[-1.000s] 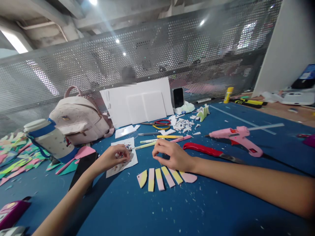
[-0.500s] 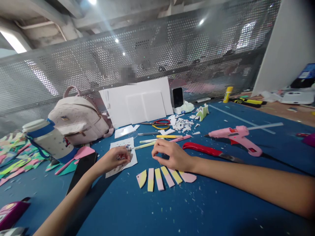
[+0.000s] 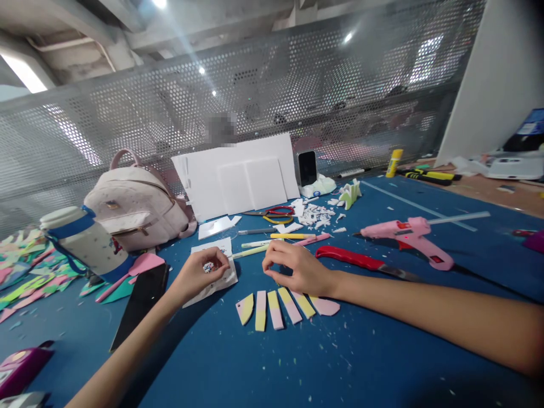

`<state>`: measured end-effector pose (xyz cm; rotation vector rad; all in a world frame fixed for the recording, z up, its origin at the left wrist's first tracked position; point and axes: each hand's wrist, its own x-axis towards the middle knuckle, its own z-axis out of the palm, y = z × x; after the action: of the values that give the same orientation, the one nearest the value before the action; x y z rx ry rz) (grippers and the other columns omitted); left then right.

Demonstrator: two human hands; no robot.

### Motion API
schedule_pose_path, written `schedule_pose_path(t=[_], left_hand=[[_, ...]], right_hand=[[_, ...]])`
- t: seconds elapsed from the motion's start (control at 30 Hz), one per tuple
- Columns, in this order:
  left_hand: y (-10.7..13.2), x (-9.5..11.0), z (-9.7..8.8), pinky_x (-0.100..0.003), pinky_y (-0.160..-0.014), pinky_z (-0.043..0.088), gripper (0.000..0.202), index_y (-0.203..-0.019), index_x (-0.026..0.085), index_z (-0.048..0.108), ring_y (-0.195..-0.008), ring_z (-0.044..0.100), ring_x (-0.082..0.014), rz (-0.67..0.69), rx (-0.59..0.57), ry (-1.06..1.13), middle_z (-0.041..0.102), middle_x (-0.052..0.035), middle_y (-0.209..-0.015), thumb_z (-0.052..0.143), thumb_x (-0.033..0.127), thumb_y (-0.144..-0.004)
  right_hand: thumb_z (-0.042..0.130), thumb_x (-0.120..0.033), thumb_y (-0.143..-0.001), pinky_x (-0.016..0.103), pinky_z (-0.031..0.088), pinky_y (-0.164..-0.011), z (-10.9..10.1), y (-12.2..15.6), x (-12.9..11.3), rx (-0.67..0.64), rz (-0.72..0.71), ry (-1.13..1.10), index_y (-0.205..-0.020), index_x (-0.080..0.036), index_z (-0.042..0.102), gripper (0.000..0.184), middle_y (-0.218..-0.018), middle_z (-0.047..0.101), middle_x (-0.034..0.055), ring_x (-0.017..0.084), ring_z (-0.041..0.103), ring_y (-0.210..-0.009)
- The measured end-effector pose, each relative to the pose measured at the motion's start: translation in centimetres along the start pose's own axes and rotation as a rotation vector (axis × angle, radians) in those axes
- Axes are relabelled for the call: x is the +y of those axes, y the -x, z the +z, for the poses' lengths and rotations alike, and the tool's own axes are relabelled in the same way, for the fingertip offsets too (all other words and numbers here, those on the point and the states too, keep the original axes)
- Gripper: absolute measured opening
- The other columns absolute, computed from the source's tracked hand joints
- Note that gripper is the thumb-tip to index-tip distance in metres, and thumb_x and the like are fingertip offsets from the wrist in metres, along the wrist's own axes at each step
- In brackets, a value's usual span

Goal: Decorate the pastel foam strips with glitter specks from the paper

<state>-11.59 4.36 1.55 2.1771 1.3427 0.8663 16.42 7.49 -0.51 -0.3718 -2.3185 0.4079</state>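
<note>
My left hand [image 3: 199, 273] is above a white sheet of paper [image 3: 219, 245] with small dark and coloured bits on it, partly seen through the curl of the fingers. Thumb and forefinger meet; anything between them is too small to make out. My right hand [image 3: 304, 271] rests near the table's middle, thumb and fingers closed into a loop, with nothing clearly visible at the tips. Below it lies a fanned row of pink and yellow foam strips [image 3: 275, 310]. A rounded piece with a small hole [image 3: 245, 309] ends the row at left, a pink piece [image 3: 326, 306] at right.
Right of my hands lie a red-handled knife [image 3: 352, 258] and a pink glue gun [image 3: 408, 235]. Pens [image 3: 293, 236], scissors [image 3: 278, 214] and white scraps [image 3: 317, 216] lie beyond. A phone [image 3: 142, 300], bottle [image 3: 85, 241] and backpack [image 3: 131, 204] stand or lie at left.
My left hand has shifted slightly right and drawn its thumb and forefinger together above the paper. My right hand and the foam strips are unchanged.
</note>
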Motion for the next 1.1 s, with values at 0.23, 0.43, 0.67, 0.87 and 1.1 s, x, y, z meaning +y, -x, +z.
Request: schedule_pose_path(t=[0.23, 0.43, 0.67, 0.87, 1.1], left_hand=[[1.0, 3.7, 5.5, -0.029, -0.069, 0.051, 0.008, -0.081, 0.018, 0.063, -0.073, 0.063, -0.0158, -0.015, 0.167, 0.28, 0.067, -0.0038, -0.079, 0.066, 0.024, -0.085], [1.3, 4.4, 5.9, -0.026, -0.067, 0.05, 0.009, -0.088, 0.017, 0.063, -0.07, 0.061, -0.0138, -0.015, 0.2, 0.312, 0.067, -0.0027, -0.082, 0.069, 0.022, -0.082], [1.2, 4.0, 5.7, -0.027, -0.069, 0.05, 0.012, -0.091, 0.018, 0.063, -0.073, 0.062, -0.0145, -0.028, 0.22, 0.351, 0.067, -0.0026, -0.082, 0.07, 0.021, -0.081], [1.2, 4.2, 5.8, -0.028, -0.071, 0.049, 0.012, -0.091, 0.018, 0.063, -0.073, 0.061, -0.0142, -0.039, 0.22, 0.375, 0.067, -0.0021, -0.082, 0.07, 0.02, -0.081], [1.1, 4.2, 5.8, -0.026, -0.07, 0.049, 0.012, -0.091, 0.018, 0.063, -0.072, 0.061, -0.0131, -0.035, 0.207, 0.398, 0.067, -0.0011, -0.081, 0.069, 0.016, -0.081]], right_hand=[[0.053, -0.016, -0.093, 0.032, 0.044, -0.076, 0.0, 0.0, -0.1, 0.035, -0.032, -0.007, -0.09, -0.019, 0.058, 0.006, -0.09, 0.055, 0.0041, 0.018, 0.052, -0.086], [0.054, -0.017, -0.092, 0.032, 0.044, -0.074, -0.1, 0.1, -0.2, 0.042, -0.076, -0.016, -0.091, -0.02, 0.058, 0.006, -0.089, 0.054, 0.004, 0.018, 0.052, -0.084], [0.054, -0.016, -0.09, 0.031, 0.043, -0.074, -0.1, 0.1, -0.2, 0.051, -0.087, -0.024, -0.09, -0.02, 0.058, 0.006, -0.088, 0.055, 0.0033, 0.017, 0.052, -0.085], [0.054, -0.016, -0.091, 0.031, 0.043, -0.073, 0.0, 0.2, -0.1, 0.059, -0.074, -0.008, -0.09, -0.02, 0.059, 0.006, -0.089, 0.055, 0.0036, 0.018, 0.052, -0.085], [0.055, -0.016, -0.091, 0.031, 0.043, -0.074, 0.0, 0.2, -0.1, 0.041, -0.056, 0.0, -0.091, -0.019, 0.059, 0.006, -0.09, 0.055, 0.0035, 0.017, 0.052, -0.085]])
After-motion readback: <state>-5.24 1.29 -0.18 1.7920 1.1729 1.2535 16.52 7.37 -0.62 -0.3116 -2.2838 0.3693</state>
